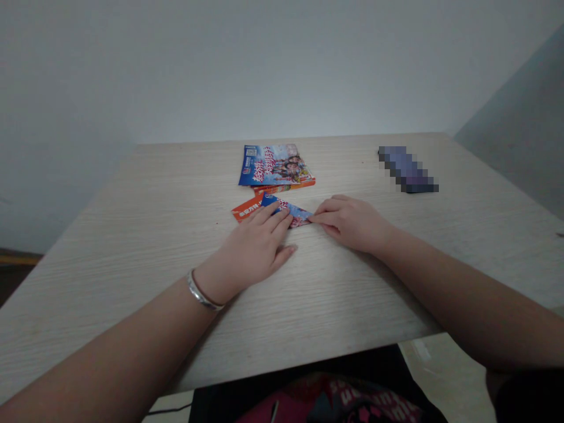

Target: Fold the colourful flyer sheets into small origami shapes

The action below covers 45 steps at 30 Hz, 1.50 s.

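Note:
A folded paper leaflet (300,215), blue and pink on one part and orange on the other, lies on the table in front of me. My left hand (261,242) rests flat on it with the fingers stretched out, covering much of its middle. At the leaflet's right corner, my right hand (348,222) pinches the paper between thumb and fingers. Just beyond, a small stack of printed leaflets (275,165) lies with a blue one on top and an orange edge showing below.
The light wood-grain table (176,194) reaches back to a pale wall (282,64). A dark phone-like object (409,170), blurred by pixels, lies at the right rear. The table's front edge runs close to my lap.

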Available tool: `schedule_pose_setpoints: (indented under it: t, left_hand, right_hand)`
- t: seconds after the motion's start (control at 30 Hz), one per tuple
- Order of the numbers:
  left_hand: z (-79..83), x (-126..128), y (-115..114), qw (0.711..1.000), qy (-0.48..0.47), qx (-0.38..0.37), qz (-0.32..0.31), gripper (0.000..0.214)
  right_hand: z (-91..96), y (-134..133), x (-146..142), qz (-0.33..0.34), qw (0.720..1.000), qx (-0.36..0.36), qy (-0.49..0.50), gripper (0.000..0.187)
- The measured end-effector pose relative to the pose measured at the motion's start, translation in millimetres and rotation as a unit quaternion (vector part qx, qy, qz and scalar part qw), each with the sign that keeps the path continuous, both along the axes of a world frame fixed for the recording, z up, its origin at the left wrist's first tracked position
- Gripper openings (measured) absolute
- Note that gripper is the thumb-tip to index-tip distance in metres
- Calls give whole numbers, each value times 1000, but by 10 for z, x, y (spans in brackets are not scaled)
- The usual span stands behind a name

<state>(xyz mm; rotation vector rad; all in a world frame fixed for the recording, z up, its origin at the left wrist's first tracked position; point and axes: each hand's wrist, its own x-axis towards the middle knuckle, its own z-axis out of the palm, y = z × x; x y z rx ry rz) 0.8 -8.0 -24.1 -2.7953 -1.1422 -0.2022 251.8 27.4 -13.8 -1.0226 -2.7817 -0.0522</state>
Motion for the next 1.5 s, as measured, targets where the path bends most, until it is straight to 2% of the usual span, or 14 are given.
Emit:
schedule_pose_setpoints:
  t: [0.37,0.5,0.9,1.3,1.5]
  left_hand:
    - [-79,-37,7,1000,-11,11,-26,71]
    - [-91,-46,12,1000,-9,7,-28,66]
    - [-65,-38,24,999,8,0,-36,63]
    - [-2,16,3,998,8,46,-33,62]
    - [-9,26,16,999,-3,34,-42,60]
  right_hand:
    - [102,-130,-64,-42,998,5,-43,28]
    - [118,-121,-59,-50,998,-11,-46,28]
    - [91,-70,5,-27,999,15,-16,26]
    - [-20,93,39,33,995,88,26,25]
    - [-33,121,59,25,997,47,54,24]
